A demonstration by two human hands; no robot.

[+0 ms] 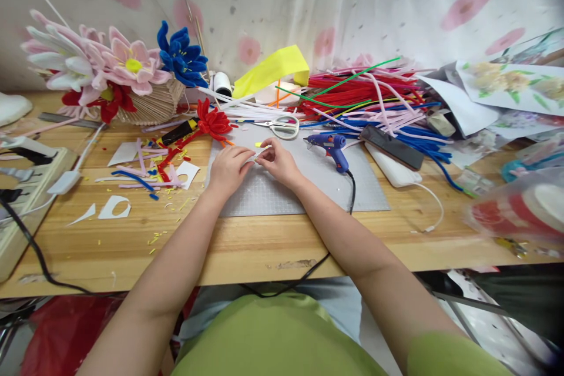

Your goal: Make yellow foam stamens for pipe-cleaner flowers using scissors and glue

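Over the grey cutting mat [282,200], my left hand [230,169] and my right hand [277,161] meet, fingertips close together. Both are pinched on a small pale piece [254,157], too small to make out. A tiny yellow piece [258,144] lies just beyond the fingers. Behind my left hand rests a red fuzzy flower [214,120]. White-handled scissors [284,127] lie at the mat's far edge. To the right of my right hand, a blue glue gun [331,148] lies on its side on the mat.
Fuzzy stems [361,91] are heaped at the back. Finished flowers [132,64] stand at the back left, above scraps and paper cut-offs [115,207]. A phone [392,148], a white power bank [388,167] and a cup [520,211] are at right; a power strip [30,200] is at left.
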